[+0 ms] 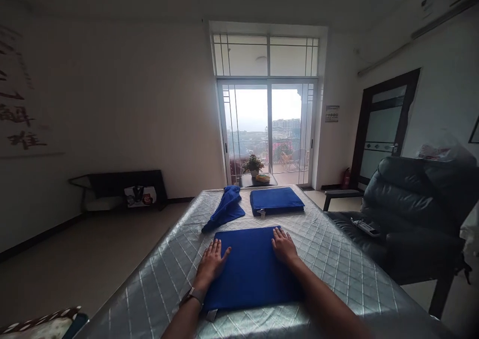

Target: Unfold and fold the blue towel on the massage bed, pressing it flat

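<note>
A long table (337,264) under a quilted silver cover fills the foreground and runs toward a glass sliding door (267,129). A black padded armchair (415,214) stands just beside its right edge. On the near end of the table lies a folded blue cloth (251,274), flat and roughly square. Both forearms reach forward over it. The left hand (212,261) rests palm down on the cloth's left edge, fingers spread and overlapping onto the cover, gripping nothing. The right hand (284,247) lies palm down on the cloth's far right corner, fingers loosely apart, also holding nothing. Farther up the table sits a second folded blue cloth (276,200), and to its left a crumpled blue cloth (226,209), the two near each other but apart. Beyond the table's far end a small pot (254,172) holds a leafy green plant. A remote control (366,227) lies on the armchair. The left wrist wears a watch (192,295). Large dark brush characters (18,109) run down the left wall, cut off by the frame and not readable. A small notice (332,113) hangs right of the door, its print too small to read. White tags (211,315) show at the cloths' corners, lettering unclear.
</note>
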The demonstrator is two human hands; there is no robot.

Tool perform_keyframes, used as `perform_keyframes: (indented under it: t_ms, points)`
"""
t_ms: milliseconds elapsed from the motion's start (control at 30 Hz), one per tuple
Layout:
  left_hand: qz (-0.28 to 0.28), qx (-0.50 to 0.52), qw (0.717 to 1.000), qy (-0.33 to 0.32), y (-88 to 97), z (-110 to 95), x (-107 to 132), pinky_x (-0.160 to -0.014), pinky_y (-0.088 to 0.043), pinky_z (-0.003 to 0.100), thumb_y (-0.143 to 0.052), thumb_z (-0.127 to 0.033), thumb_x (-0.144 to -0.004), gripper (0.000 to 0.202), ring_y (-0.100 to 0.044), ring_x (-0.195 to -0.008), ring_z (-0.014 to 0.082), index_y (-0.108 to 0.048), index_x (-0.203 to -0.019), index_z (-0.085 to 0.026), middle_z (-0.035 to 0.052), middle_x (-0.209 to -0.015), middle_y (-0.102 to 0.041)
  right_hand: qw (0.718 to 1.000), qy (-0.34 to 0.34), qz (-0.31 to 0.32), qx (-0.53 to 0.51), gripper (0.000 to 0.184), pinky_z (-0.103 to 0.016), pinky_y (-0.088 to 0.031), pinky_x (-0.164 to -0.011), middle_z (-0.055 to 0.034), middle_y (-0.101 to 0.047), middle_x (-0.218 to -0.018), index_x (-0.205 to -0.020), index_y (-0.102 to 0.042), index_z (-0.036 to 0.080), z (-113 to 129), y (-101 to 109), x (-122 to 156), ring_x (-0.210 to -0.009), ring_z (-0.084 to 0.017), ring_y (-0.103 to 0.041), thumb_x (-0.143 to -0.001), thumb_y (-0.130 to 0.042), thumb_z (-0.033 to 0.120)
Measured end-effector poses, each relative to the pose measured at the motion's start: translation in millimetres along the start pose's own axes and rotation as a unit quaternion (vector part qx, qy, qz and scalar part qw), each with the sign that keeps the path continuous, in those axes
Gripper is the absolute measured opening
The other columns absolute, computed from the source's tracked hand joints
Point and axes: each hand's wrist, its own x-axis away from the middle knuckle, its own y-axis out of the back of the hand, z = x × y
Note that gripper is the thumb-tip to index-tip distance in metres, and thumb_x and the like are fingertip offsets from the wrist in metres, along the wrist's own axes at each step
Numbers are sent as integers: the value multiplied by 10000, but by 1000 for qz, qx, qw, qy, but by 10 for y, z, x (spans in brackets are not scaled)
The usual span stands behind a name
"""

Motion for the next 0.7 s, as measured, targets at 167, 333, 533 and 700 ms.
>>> perform_keyframes:
  t_ms: [167, 333, 533, 700]
  points:
    - [-27, -8, 1000, -11, 2, -6, 14, -1228, -301, 513, -165, -659, -1001, 854, -329, -1526, 325, -407, -1550, -52, 205, -1628, -334, 1000, -7, -6, 2, 651, -397, -54, -1270, -70, -194, -1707, -1626, -271, 127, 4, -6, 211, -1590, -187, -103, -1033, -193, 384]
    - [-11, -12, 1000, -4, 61, -59, 48, -1234, -284, 509, -162, -633, -1010, 823, -324, -1529, 312, -399, -1556, -65, 195, -1638, -316, 1000, -13, 25, 0, 685, -410, -76, -1271, -85, -180, -1710, -1629, -239, 105, -50, -104, 338, -1589, -202, -117, -1027, -207, 429]
    - [3, -21, 1000, 16, 291, -197, 103, -1258, -186, 545, -104, -622, -1012, 865, -287, -1539, 348, -375, -1549, 0, 259, -1616, -344, 1000, -12, 17, -11, 698, -389, -60, -1273, -75, -177, -1713, -1629, -232, 93, -73, -122, 344, -1588, -193, -119, -1027, -198, 444]
    - [-7, -2, 998, -57, 362, -903, 168, -1272, -200, 472, -42, -611, -1016, 850, -240, -1563, 302, -350, -1574, -49, 212, -1658, -303, 1000, -9, 9, -12, 692, -398, -61, -1270, -95, -185, -1712, -1626, -247, 89, -88, -146, 334, -1586, -205, -133, -1030, -205, 439]
